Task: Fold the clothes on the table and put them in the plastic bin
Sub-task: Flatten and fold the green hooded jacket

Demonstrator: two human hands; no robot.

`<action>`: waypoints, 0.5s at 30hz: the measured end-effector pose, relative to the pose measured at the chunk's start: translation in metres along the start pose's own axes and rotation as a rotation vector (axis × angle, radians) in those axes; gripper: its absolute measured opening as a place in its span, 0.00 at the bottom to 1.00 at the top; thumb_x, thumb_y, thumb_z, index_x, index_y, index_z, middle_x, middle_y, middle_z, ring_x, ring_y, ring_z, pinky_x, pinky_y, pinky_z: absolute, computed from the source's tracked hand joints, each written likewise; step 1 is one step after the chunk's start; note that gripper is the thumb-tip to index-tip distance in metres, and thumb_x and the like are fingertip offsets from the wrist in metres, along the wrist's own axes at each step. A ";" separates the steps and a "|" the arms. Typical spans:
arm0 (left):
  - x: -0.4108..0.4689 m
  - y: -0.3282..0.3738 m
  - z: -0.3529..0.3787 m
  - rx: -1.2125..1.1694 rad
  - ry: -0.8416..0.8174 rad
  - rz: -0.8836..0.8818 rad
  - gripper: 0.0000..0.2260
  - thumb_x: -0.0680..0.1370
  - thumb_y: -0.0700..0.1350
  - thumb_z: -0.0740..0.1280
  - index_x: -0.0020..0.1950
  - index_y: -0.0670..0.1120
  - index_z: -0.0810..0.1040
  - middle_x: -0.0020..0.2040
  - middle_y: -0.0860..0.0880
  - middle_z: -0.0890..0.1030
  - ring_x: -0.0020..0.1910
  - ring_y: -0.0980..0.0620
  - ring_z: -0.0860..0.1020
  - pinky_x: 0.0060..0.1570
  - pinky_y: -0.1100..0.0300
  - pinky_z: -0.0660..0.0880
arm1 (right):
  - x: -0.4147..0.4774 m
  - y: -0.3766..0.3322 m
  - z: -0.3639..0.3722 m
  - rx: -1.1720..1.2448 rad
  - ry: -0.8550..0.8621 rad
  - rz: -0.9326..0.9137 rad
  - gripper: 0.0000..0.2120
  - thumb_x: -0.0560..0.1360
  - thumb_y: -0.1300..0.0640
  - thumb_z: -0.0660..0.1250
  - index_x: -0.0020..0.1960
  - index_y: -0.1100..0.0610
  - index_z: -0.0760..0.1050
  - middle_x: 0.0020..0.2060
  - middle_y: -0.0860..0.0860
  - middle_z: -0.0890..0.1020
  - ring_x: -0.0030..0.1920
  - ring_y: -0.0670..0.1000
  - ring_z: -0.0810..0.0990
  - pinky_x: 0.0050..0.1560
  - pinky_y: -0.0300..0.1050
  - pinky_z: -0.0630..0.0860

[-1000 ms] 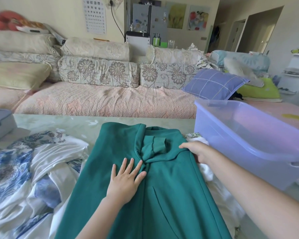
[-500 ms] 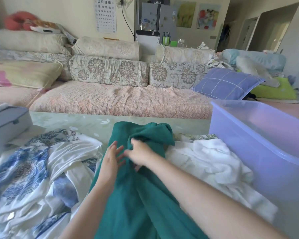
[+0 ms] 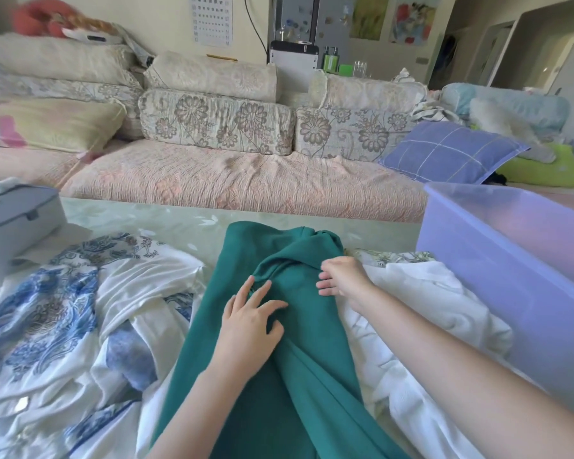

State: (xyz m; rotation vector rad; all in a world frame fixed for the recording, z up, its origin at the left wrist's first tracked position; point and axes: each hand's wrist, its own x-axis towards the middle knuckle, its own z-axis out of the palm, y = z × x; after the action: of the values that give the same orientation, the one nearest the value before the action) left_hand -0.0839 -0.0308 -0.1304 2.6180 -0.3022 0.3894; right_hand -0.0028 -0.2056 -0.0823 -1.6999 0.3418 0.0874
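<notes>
Hands have parted since half a second ago. Left hand (image 3: 249,326) lies flat, fingers spread, on the one green garment (image 3: 279,392) at lower centre. Right hand (image 3: 343,281) touches its right fold, and I cannot tell whether it grips. Two heaps flank the garment: blue-patterned heap (image 3: 63,309) and plain white heap (image 3: 428,309). One plastic bin (image 3: 511,266) stands at the right edge, with bare counter (image 3: 179,223) beyond.

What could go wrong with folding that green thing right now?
1. The green garment lies partly over the white clothes, not on flat table, so the fold might come out lumpy.
2. It is bunched up near the top, where the left hand presses and the right hand touches it. Those creases could get folded in.
3. Lifting it toward the bin might drag the white clothes along.
</notes>
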 end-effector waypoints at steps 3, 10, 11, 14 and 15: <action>-0.001 -0.005 0.002 0.038 -0.018 -0.009 0.27 0.72 0.57 0.44 0.70 0.61 0.66 0.76 0.58 0.57 0.76 0.55 0.42 0.71 0.60 0.37 | 0.025 0.008 -0.006 0.272 0.108 0.201 0.15 0.75 0.58 0.69 0.56 0.64 0.69 0.49 0.62 0.75 0.31 0.57 0.79 0.23 0.43 0.77; -0.004 -0.011 0.006 0.033 -0.032 -0.046 0.33 0.70 0.57 0.39 0.75 0.59 0.56 0.76 0.60 0.52 0.75 0.54 0.36 0.71 0.61 0.32 | 0.066 -0.016 0.018 0.143 0.480 -0.215 0.19 0.67 0.67 0.72 0.57 0.62 0.76 0.52 0.58 0.82 0.49 0.58 0.81 0.51 0.50 0.78; -0.003 -0.011 0.006 0.013 -0.040 -0.068 0.29 0.73 0.56 0.43 0.75 0.59 0.56 0.76 0.61 0.51 0.75 0.53 0.36 0.72 0.61 0.34 | 0.069 -0.028 0.024 0.083 0.457 -0.348 0.20 0.67 0.67 0.72 0.59 0.61 0.76 0.53 0.57 0.82 0.51 0.56 0.81 0.55 0.48 0.76; -0.003 -0.009 0.006 0.011 -0.034 -0.081 0.31 0.72 0.54 0.41 0.76 0.57 0.54 0.76 0.61 0.50 0.75 0.54 0.36 0.71 0.62 0.33 | 0.080 -0.050 0.046 -0.124 0.126 -0.496 0.26 0.75 0.61 0.67 0.71 0.57 0.66 0.63 0.48 0.74 0.60 0.48 0.74 0.63 0.41 0.68; -0.004 -0.009 0.007 0.021 -0.024 -0.075 0.34 0.69 0.55 0.37 0.76 0.57 0.55 0.76 0.61 0.51 0.75 0.54 0.36 0.70 0.62 0.31 | 0.085 -0.045 0.054 -0.300 -0.021 -0.477 0.25 0.77 0.57 0.64 0.73 0.55 0.63 0.67 0.49 0.71 0.64 0.48 0.71 0.66 0.43 0.65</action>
State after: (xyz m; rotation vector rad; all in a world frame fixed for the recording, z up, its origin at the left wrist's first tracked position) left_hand -0.0832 -0.0257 -0.1409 2.6477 -0.2077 0.3373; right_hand 0.0983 -0.1624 -0.0698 -2.0329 -0.1059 -0.2044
